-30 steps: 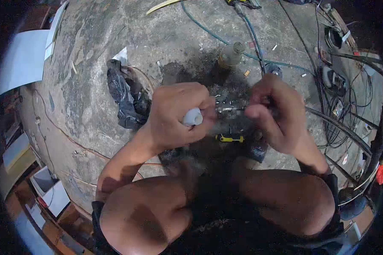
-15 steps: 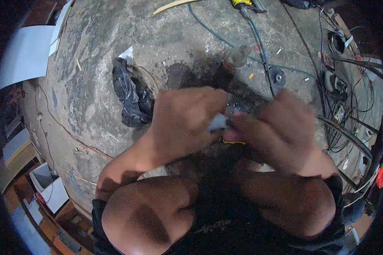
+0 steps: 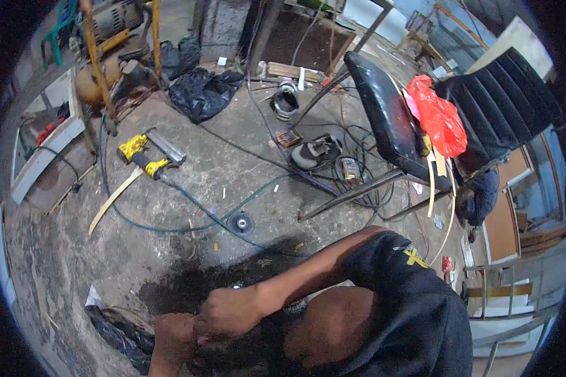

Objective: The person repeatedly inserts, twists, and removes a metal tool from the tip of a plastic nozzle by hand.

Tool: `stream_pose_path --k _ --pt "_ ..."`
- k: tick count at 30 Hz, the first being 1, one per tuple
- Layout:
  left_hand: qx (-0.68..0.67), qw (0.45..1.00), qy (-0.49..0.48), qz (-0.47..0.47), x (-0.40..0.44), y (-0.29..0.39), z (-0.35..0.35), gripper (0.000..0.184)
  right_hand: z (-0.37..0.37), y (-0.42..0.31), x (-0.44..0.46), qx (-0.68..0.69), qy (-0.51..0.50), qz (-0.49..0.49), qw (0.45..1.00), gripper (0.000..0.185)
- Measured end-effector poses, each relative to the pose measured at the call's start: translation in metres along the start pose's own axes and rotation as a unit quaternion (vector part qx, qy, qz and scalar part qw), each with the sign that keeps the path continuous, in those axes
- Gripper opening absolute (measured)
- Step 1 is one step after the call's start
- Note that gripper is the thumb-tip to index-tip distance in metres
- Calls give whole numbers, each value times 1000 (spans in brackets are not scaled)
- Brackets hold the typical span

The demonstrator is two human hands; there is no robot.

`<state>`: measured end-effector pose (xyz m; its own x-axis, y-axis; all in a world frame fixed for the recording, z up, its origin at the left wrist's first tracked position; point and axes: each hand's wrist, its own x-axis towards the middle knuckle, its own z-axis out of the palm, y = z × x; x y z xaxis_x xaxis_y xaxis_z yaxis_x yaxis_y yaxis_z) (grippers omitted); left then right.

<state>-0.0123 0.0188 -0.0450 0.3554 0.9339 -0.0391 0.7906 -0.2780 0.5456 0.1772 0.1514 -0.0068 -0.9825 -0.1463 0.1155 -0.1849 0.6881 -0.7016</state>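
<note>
Close together at the lower left are my left hand (image 3: 175,330) and my right hand (image 3: 229,313), both with curled fingers. They meet at the fingertips, and whatever lies between them is hidden from this angle. Beside my left hand a crumpled black plastic bag (image 3: 116,333) lies on the concrete floor (image 3: 188,151). Beyond my hands stand a small, hard-to-make-out jar-like thing (image 3: 183,246) and a round dark disc (image 3: 241,223) with a light centre.
A yellow-black nail gun (image 3: 149,156) with a green hose lies ahead. A black padded chair (image 3: 383,107) holds a red plastic bag (image 3: 437,116). Shoes (image 3: 285,100), tangled cables (image 3: 374,188) and another black bag (image 3: 204,94) are on the floor.
My view has swung up and to the right, bringing in the chair and nail gun. My hands now appear lower left, and the small whitish piece between them is out of sight.
</note>
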Motion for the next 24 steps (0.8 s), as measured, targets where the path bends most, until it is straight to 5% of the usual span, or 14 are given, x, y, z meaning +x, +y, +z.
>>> stream_pose_path --k 6,13,15,17,20,22,24 --pt "-22 1000 9 -2 -3 -24 22 18 9 -1 -1 89 49 4 995 31" --pt "66 983 71 -154 -61 -68 -11 15 -18 -2 -26 50 74 -62 994 30" --pt "131 972 93 -169 -94 -67 -21 15 -23 10 -39 -58 51 -2 997 30" --pt "200 949 212 -123 -74 -54 -20 16 -33 14 -42 2 47 107 993 23" --pt "77 945 291 -128 -21 -7 -44 16 -49 7 -25 -113 99 56 987 20" --pt "8 920 380 -92 9 13 -64 18 -57 -10 -3 -40 194 151 968 15" --pt "-44 911 407 -56 23 18 -79 18 -76 -34 17 -86 208 148 963 12"
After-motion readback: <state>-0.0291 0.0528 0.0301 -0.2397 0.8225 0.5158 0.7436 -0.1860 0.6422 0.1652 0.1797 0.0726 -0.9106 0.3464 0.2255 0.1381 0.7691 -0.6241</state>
